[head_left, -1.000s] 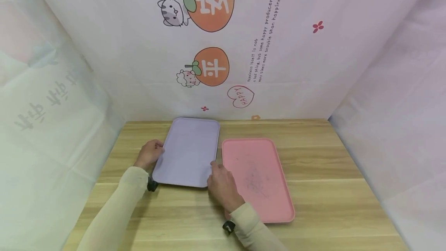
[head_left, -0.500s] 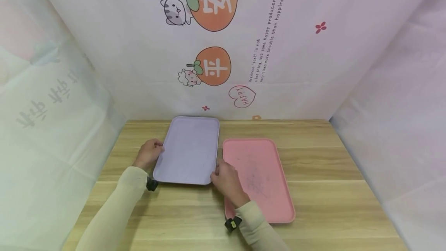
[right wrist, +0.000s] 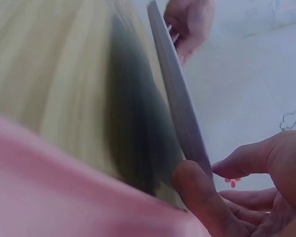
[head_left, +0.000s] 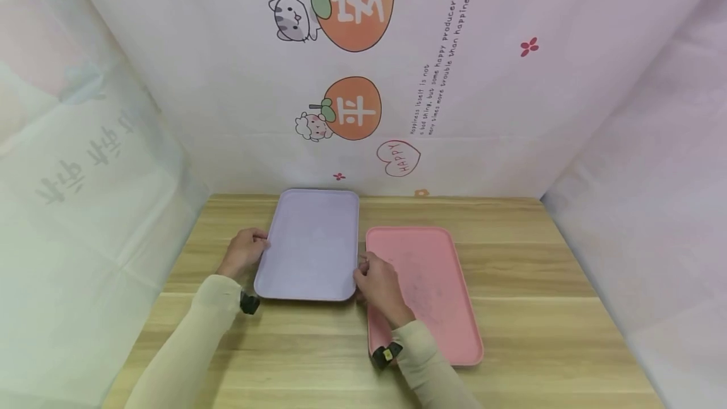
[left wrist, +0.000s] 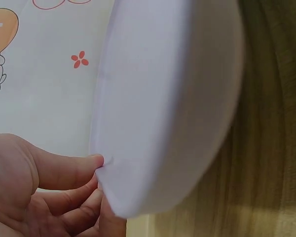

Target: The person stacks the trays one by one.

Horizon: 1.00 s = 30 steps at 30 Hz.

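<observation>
A lavender rectangular tray [head_left: 312, 242] is at the back left of the wooden table, its inside facing up with nothing on it. My left hand [head_left: 241, 252] pinches its left rim; in the left wrist view the thumb [left wrist: 71, 170] lies on the rim and the other fingers curl beneath. At the opposite side, close to the near right corner, my right hand [head_left: 382, 286] holds the rim between thumb and fingers. The right wrist view shows the tray [right wrist: 180, 98] edge-on, raised over a dark shadow on the table.
Just right of the lavender tray lies a larger pink tray [head_left: 420, 270] with greyish scuffs; my right hand and wrist overlap its left side. White printed cloth [head_left: 471, 163] stands behind the table, with more cloth at both sides.
My right hand has shifted slightly right and farther back, and the tray's near end has swung a little right with it. The left hand keeps its hold on the left rim.
</observation>
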Each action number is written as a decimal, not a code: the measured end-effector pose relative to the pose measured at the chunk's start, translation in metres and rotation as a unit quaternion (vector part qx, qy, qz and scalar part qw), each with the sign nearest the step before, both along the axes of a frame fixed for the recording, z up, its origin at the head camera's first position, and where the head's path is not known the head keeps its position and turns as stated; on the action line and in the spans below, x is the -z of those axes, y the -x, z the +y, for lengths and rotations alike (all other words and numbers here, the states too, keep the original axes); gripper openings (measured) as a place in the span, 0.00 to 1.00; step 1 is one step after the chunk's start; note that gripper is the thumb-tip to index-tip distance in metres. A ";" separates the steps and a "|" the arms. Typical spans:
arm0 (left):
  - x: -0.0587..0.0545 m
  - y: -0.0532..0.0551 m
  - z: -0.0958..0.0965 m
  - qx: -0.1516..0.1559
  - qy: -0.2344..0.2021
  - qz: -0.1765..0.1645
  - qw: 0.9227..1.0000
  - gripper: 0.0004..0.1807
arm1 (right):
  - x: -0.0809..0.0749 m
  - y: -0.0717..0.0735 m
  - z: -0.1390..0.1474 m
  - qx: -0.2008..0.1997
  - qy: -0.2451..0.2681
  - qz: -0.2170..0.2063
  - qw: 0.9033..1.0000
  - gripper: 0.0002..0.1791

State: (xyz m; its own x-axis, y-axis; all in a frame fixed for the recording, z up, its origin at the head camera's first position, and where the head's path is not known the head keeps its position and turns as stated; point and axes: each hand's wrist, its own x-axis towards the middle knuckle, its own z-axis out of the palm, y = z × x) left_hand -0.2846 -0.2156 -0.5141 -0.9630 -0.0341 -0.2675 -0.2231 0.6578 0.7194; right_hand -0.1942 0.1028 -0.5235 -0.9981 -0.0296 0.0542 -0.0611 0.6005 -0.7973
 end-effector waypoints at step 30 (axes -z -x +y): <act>-0.015 -0.021 0.004 0.006 -0.041 -0.006 0.999 0.24 | -0.007 0.023 0.005 0.008 0.039 -0.035 0.999 0.26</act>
